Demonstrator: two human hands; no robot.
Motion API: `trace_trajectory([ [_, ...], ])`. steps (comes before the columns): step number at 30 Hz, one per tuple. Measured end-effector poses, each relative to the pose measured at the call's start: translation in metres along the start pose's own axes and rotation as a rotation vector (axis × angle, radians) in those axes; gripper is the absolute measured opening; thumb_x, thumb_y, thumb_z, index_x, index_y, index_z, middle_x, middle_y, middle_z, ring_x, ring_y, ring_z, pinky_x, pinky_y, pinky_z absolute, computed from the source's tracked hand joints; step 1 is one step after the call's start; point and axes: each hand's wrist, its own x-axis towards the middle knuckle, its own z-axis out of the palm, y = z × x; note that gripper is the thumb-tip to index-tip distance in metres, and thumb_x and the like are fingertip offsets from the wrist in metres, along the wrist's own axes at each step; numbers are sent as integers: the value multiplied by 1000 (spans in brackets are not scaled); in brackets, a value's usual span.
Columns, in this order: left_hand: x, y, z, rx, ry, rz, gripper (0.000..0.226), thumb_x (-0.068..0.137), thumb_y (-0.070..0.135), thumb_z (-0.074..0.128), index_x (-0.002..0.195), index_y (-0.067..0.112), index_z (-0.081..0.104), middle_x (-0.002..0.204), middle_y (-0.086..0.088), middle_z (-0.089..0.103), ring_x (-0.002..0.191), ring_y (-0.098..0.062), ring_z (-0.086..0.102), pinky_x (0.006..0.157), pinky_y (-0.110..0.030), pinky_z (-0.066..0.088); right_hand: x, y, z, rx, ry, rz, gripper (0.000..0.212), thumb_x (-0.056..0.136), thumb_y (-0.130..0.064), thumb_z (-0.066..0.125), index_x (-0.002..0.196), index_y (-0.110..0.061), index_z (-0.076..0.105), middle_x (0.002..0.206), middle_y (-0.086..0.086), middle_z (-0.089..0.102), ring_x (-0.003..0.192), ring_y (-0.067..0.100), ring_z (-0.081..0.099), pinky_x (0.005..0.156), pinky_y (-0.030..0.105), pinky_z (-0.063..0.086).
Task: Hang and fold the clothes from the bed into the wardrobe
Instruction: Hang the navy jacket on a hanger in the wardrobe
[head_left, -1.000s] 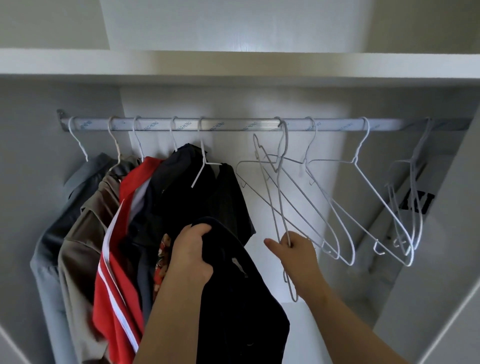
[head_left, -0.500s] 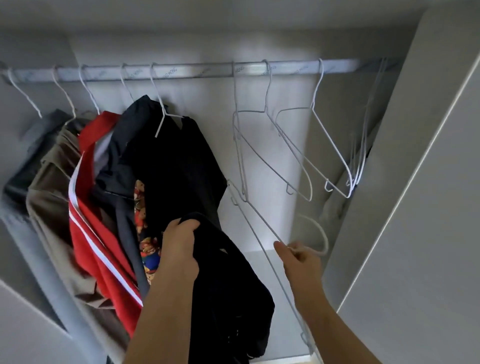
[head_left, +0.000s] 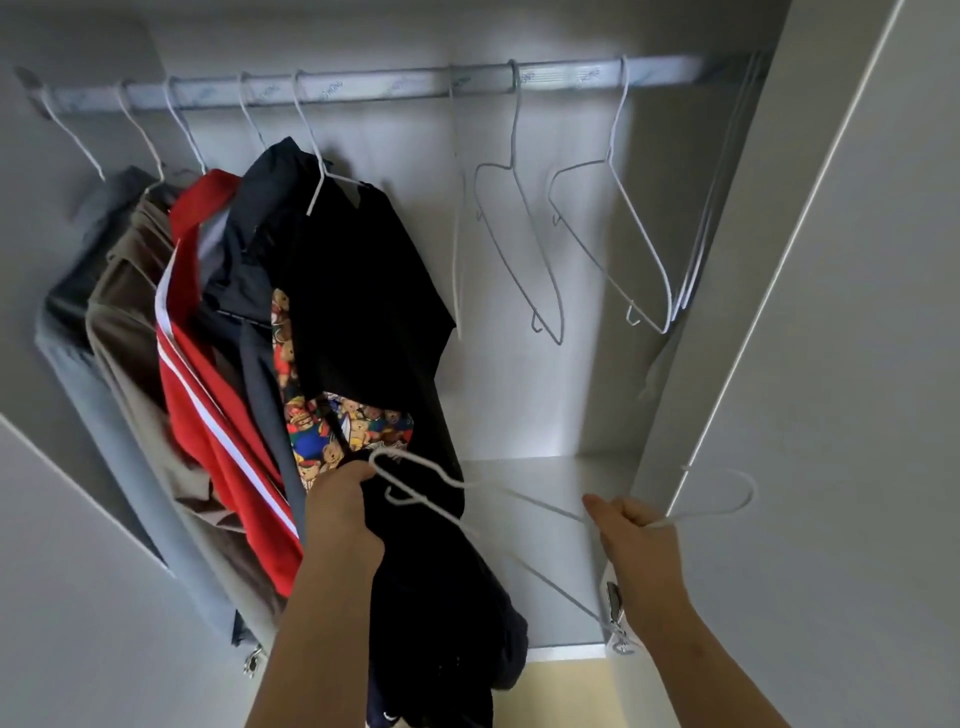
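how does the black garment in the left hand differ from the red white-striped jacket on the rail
The black garment is bunched in the left hand, on no hanger; the red white-striped jacket hangs from the metal rail on a white wire hanger. The garment is black, the jacket red and striped. Both are clothes.
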Motion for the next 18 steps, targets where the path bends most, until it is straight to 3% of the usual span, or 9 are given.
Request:
trace_trajectory([
  [2, -1, 1, -1, 28, 58, 56, 18, 87, 0, 49, 71, 3, 55, 56, -9, 56, 57, -23, 51, 57, -30, 44, -5, 2, -7, -33, -16, 14, 59, 81, -7, 66, 37, -21, 29, 39, -6, 23, 38, 7, 19, 38, 17, 21],
  [4, 0, 5, 0, 84, 100, 150, 5, 89, 1, 49, 87, 0, 54, 68, -12, 51, 59, -25, 50, 58, -31, 42, -8, 3, -11, -75, -29, -6, 57, 81, -6, 65, 42, -19, 27, 41, -5, 21, 37, 7, 19, 37, 16, 21],
  [6, -4, 5, 5, 185, 72, 272, 11, 90, 1, 48, 100, 5, 49, 71, -12, 49, 60, -24, 49, 57, -31, 41, -9, -1, -15, -101, -25, -37, 54, 82, -5, 65, 46, -17, 27, 42, -5, 20, 38, 6, 19, 38, 14, 21],
  [10, -17, 1, 9, 657, 75, 582, 16, 91, 6, 46, 106, 9, 48, 74, -9, 52, 62, -23, 49, 53, -29, 36, -6, -14, -17, -116, -21, -51, 53, 82, -7, 63, 47, -18, 25, 42, -7, 19, 39, 6, 16, 38, 14, 18],
  [14, -22, 2, 6, 1052, 115, 756, 27, 89, 8, 50, 115, 2, 53, 107, -23, 53, 87, -36, 54, 65, -33, 38, -7, -21, -8, -207, -44, -68, 49, 83, -15, 63, 50, -17, 28, 45, -4, 22, 40, 8, 19, 38, 14, 21],
  [18, -31, -8, 14, 1122, 89, 824, 29, 89, 12, 53, 117, 12, 54, 115, -11, 41, 79, -18, 40, 70, -28, 32, -15, -27, 17, -242, -127, -106, 45, 87, -25, 62, 51, -11, 38, 36, -10, 30, 33, 5, 26, 37, 13, 26],
])
